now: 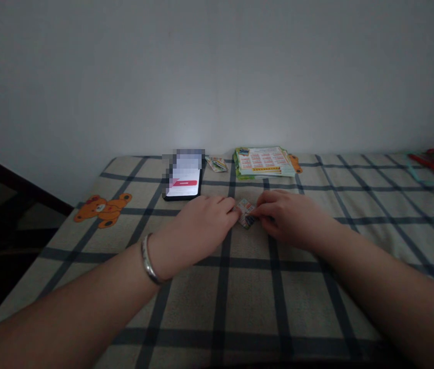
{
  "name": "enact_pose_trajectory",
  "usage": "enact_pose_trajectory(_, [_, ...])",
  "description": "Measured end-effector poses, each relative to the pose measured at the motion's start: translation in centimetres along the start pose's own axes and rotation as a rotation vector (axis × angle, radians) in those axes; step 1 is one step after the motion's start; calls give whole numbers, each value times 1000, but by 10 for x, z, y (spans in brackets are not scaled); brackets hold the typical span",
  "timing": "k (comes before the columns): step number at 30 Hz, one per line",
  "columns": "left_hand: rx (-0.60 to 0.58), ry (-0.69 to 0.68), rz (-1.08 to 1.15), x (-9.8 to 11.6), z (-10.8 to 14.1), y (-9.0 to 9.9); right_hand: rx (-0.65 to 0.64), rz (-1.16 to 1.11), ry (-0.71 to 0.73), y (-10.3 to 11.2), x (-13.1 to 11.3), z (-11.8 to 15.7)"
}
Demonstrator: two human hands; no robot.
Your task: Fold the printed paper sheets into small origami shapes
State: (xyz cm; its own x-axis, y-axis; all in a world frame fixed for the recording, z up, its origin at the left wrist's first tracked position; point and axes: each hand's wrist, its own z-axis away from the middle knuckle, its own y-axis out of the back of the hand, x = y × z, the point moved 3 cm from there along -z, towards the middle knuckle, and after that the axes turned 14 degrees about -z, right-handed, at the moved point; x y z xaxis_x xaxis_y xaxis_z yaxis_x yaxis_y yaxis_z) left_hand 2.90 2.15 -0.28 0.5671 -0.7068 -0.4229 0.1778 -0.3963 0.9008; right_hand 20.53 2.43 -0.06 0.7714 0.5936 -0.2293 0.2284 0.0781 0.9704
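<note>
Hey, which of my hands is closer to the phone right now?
Your left. The left hand is just in front of the phone, toward you and slightly right; the right hand is farther right, beyond the folded paper.

Both bare forearms [86,300] extend forward, angled inward. Left hand [201,225] is palm down, fingers bent, tips pointing inward. Right hand [292,218] faces it, slightly apart, fingers curled, index finger and thumb drawn together.

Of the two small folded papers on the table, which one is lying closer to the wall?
The folded paper just right of the phone; the other paper is nearer, between the left hand and right hand.
</note>
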Motion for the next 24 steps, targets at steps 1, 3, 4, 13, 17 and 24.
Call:
enact_pose_trajectory(1, [-8, -4, 11, -2, 0, 1, 0, 7, -11, 1, 1, 0])
enact_pose_trajectory(3, [-15, 0, 28, -5, -1, 2, 3, 20, -19, 3, 2, 2])
enact_pose_trajectory(4, [-20, 2, 32, -6, -1, 2, 4, 23, -11, 4, 3, 2])
enact_pose_trajectory(13, [24, 36, -15, -1, -1, 1, -16, 2, 12, 11, 2, 4])
enact_pose_trajectory(17, [75, 65, 27, 0, -5, -5, 12, -12, -19, 8, 5, 3])
enact_pose_trajectory(24, [97, 127, 117, -3, -8, -12, 120, 18, 10, -2, 18, -4])
